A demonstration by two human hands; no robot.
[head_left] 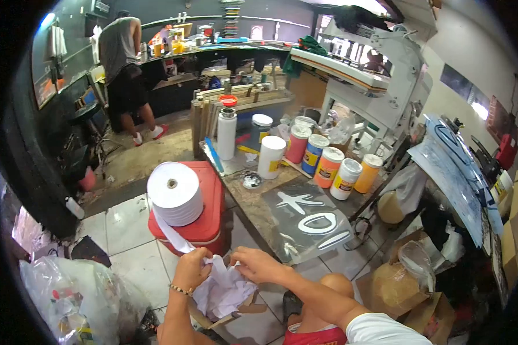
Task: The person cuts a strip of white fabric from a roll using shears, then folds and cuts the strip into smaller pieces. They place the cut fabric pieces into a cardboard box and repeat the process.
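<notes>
Crumpled white cloth [223, 293] bunches up in an open cardboard box [244, 307] between my knees and the red cooler. My left hand [193, 269], with a beaded bracelet at the wrist, has its fingers closed on the cloth at its upper left edge. On the other side, my right hand [258, 264] curls its fingertips onto the top of the same cloth. A wide white strip [174, 233] runs down to my left hand from a large white roll [181, 198]. The roll stands on a red cooler [213, 221].
Right of the cooler, a low table holds several paint jars [328, 167], a white bottle [227, 135] and a dark printed sheet [308, 218]. A clear plastic bag [77, 299] lies at left. A person [124, 69] stands at the far counter. A white press machine [385, 75] stands behind.
</notes>
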